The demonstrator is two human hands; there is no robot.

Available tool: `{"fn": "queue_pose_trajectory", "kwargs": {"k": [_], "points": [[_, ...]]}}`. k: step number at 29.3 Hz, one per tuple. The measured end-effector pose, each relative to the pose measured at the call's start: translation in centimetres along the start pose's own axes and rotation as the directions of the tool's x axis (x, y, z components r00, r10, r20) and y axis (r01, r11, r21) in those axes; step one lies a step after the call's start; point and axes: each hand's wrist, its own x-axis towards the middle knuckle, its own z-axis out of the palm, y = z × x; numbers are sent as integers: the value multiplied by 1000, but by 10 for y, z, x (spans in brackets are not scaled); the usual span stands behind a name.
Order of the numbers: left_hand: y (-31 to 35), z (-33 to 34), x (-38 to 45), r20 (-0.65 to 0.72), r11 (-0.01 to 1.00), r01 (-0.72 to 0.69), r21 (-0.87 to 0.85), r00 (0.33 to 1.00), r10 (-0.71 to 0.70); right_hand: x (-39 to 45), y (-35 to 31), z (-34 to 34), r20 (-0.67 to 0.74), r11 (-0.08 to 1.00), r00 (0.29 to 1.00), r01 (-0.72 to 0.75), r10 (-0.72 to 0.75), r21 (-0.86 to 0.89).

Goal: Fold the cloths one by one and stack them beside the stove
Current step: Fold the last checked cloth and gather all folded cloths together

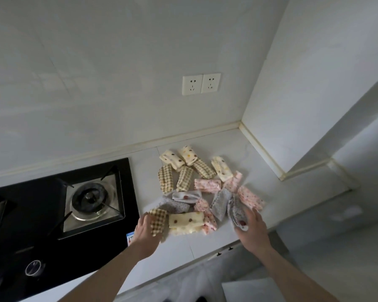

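Head view: the left hand [145, 231] reaches over the white counter [266, 192] and holds a brown checked cloth [158, 221]. Its fingers [147, 216] lie against the cloth's left edge, the roll running down past the palm; whether they curl fully round it I cannot tell, as the hand is blurred. The right hand [252, 231] grips a grey dotted cloth [237, 214], the fingers wrapped round its right side and the thumb near its lower end, where a red spot shows.

Between the two sets of fingers lie a cream spotted cloth [186, 221] and a pink floral cloth [207, 216], the two touching. Beyond the fingertips, towards the wall, the remaining rolled cloths [196, 177] lie scattered in a loose heap: checked, cream spotted, pink and grey ones, several overlapping.

Left of the left fingers sits the black gas stove [59, 214], its burner [90, 196] ringed by a metal plate, with the knobs [33, 268] along its near edge. On the tiled wall above the heap is a double socket [201, 83].
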Motion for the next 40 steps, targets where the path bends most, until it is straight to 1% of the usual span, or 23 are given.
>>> {"fn": "queue_pose_trajectory", "kwargs": {"k": [4,7,9,11,13,15,18,21,23,25,29,34,40], "points": [[-5,3,2,22,989,-100,105,995,98,13,7,4,-28,999,999,25,-26,-38],[-4,2,14,-47,953,-196,231,976,212,31,18,15,-126,993,988,74,-85,-89],[-1,3,21,-71,915,-227,333,962,265,42,24,23,-156,986,982,80,-103,-146],[2,7,31,-51,872,-243,424,955,291,51,21,25,-145,985,987,43,-68,-170],[7,13,39,-29,837,-265,479,948,317,60,13,23,-96,982,995,-3,-16,-189],[14,21,49,-9,824,-267,500,950,313,73,11,23,-60,978,998,-19,7,-209],[24,31,65,19,812,-271,518,952,306,89,10,26,-22,978,1000,5,-9,-206],[38,35,85,23,820,-286,495,948,317,100,6,34,-12,977,996,80,-84,-198],[44,38,99,39,800,-316,511,938,345,104,0,38,-1,966,987,159,-163,-206],[45,42,114,45,770,-349,534,921,386,110,-5,42,8,960,981,192,-194,-203],[44,47,140,44,733,-365,574,908,418,129,-5,53,-9,963,981,187,-192,-196],[58,49,166,-2,730,-350,587,901,434,159,-10,58,-47,965,980,182,-194,-188],[84,48,194,-5,727,-355,588,897,443,191,-15,56,-78,966,980,163,-182,-202]]}}
